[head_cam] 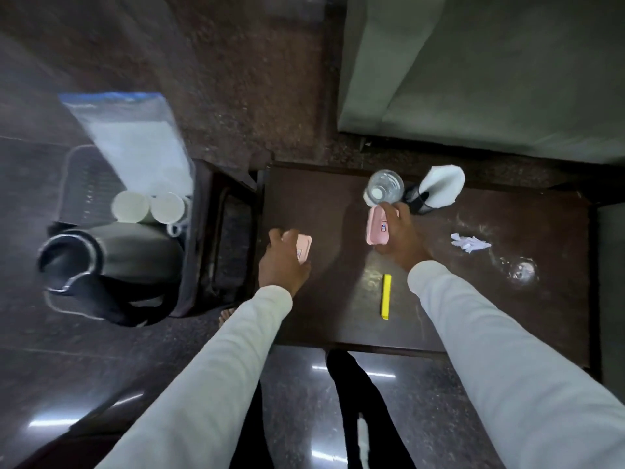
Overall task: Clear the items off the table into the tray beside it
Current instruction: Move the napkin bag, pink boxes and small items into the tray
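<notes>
My left hand [283, 262] grips a small pink dish [303, 249] above the left end of the dark table [331, 211]. My right hand [400, 235] holds a second pink dish [377, 228] near the table's middle. Behind it stands a clear glass [385, 188]. A black holder with a white napkin [439, 187] stands right of the glass. A yellow stick [386, 296] lies near the front edge. A crumpled white paper [469, 242] and a clear glass piece [522, 269] lie to the right. The dark tray [203, 231] sits left of the table.
The tray holds a black kettle [111, 262], two white cups [148, 206] and a clear plastic bag [135, 140]. A grey sofa [490, 72] stands behind the table. My dark-trousered legs are below the table's front edge on a glossy floor.
</notes>
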